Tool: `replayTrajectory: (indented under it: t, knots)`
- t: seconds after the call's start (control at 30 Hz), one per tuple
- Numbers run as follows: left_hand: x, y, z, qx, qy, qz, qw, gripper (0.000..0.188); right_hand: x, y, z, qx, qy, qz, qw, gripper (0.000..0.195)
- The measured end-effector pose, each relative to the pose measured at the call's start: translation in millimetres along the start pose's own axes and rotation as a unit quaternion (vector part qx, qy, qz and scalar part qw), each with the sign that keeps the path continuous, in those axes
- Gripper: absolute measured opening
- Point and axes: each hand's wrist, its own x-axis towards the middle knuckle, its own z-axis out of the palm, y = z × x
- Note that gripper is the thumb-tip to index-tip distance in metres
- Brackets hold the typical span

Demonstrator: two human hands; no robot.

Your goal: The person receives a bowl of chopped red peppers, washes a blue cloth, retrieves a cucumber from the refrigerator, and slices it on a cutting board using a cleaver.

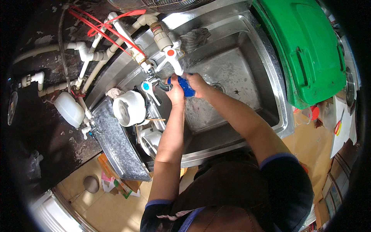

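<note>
Both my hands meet around a wet blue item (186, 86), perhaps a sponge or cloth, below the white plastic tap with a red mark (173, 59). My left hand (176, 92) grips its left side, partly behind the spout of the metal tap with a blue mark (150, 85). My right hand (197, 84) holds its right side, with some fingers hidden. They are over the stainless steel sink basin (232, 78), near its drain. A wet grey cloth (194, 38) lies at the basin's back left corner.
White pots (129, 108) and a wooden chopstick stand left of my left forearm, beside a dark wet tray (121, 145). White pipes (97, 55) tied with red string run along the wall. A large green plastic lid (316, 55) borders the sink's right side. Scissors (338, 126) lie farther right.
</note>
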Motion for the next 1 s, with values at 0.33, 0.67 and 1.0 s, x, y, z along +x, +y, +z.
replayTrajectory:
  t: [0.33,0.67,1.0]
  knots:
    - [-18.9,-7.7,-16.3,0.188,-0.217,0.095,0.953,0.066,-41.1,-19.7,-23.1,0.199,-0.105,0.072,0.972,0.048]
    - [-22.0,2.3,-9.7,-0.216,-0.242,-0.312,0.893,0.042,-25.4,19.8,-31.6,-0.410,-0.030,-0.431,0.803,0.056]
    - [-76.6,25.6,-11.4,-0.583,-0.230,-0.514,0.586,0.045,-41.8,-22.5,-27.7,0.064,-0.179,-0.039,0.981,0.038]
